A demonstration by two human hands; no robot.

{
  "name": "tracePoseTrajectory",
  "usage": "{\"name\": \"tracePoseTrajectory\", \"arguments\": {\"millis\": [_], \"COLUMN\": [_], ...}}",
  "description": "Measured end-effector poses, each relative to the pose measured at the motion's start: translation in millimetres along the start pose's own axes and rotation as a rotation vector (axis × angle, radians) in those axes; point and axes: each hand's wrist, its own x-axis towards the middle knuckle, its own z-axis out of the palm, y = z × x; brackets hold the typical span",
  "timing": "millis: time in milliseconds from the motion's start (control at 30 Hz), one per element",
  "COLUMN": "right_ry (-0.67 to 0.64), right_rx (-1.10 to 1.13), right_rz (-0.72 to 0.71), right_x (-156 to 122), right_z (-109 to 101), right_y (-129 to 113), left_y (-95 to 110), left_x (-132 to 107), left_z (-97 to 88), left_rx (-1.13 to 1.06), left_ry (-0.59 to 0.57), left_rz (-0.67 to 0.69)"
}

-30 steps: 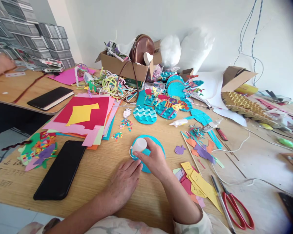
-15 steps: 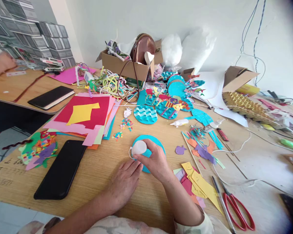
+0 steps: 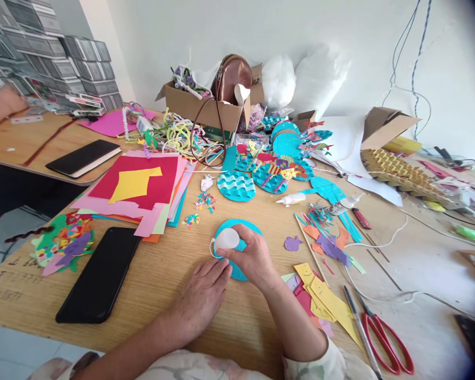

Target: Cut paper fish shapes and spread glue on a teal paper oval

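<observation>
A round turquoise disc point(image 3: 243, 270) lies flat on the table in front of me. My right hand point(image 3: 257, 258) is closed round a white glue bottle point(image 3: 227, 239), tipped with its base up toward me above the disc; its nozzle is hidden. A thin white loop hangs at the bottle's left side. My left hand point(image 3: 203, 293) rests flat on the table, fingers stretched out together, their tips at the disc's lower left edge. Beyond the disc are small piles of coloured paper bits point(image 3: 205, 201) and a turquoise disc with wavy strips point(image 3: 236, 186).
To the left lie a black phone point(image 3: 98, 277) and stacked coloured paper point(image 3: 103, 184). Red-handled scissors point(image 3: 383, 338), a pen point(image 3: 362, 330) and yellow paper pieces point(image 3: 326, 298) are at the right. A cardboard box point(image 3: 206, 108) stands behind. Another person's hand point(image 3: 6, 100) shows far left.
The glue bottle and my right hand have shifted very slightly, uncovering no more of the nozzle. My left hand stays in place.
</observation>
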Motion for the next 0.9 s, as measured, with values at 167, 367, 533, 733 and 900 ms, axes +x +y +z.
{"name": "tracePoseTrajectory", "arguments": {"millis": [167,367,533,733,900], "right_ry": [0.002,0.013,0.029,0.045,0.051], "right_rx": [0.042,0.036,0.010,-0.005,-0.008], "right_rz": [0.043,0.034,-0.014,-0.064,-0.066], "right_x": [1,1,3,5,5], "right_z": [0,-3,0,4,6], "right_y": [-3,-10,-10,-8,-6], "left_y": [0,0,-1,-1,0], "left_x": [0,0,0,-1,0], "left_z": [0.6,1.2,1.3,4.9,1.3], "left_rx": [0.011,0.038,0.033,0.031,0.042], "left_ry": [-0.003,-0.015,-0.014,0.040,0.034], "left_rz": [0.007,0.018,0.026,0.020,0.037]}}
